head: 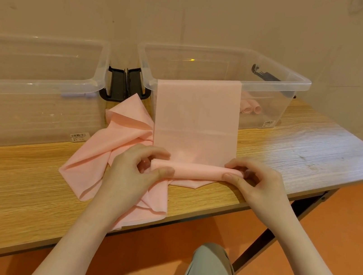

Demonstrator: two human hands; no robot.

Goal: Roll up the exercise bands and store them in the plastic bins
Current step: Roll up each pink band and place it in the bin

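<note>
The left hand [134, 165] pinches the left end of a small roll [196, 171] at the near end of a pink band [197, 116], thumb on the near side, fingers curled over the top. The right hand [256, 182] pinches the roll's right end the same way. The roll lies across the wooden table [15, 173], just in front of the right bin [224, 72].

From the roll the band runs flat along the table toward the right bin, climbs its front wall and hangs over the rim. Inside that bin, right of the draped band, a few rolled pink bands [249, 106] rest on the bottom against the front wall.

Left of the roll a loose pink band [107, 149] lies crumpled on the table, partly under the left hand, one corner hanging over the table's near edge. It reaches back toward two black latches [125, 83] in the gap between the right bin and the left bin [35, 81], which stands on the table left of the right bin.

Below the table's near edge there is an orange floor [338, 233] and a knee in grey trousers [208, 274].
</note>
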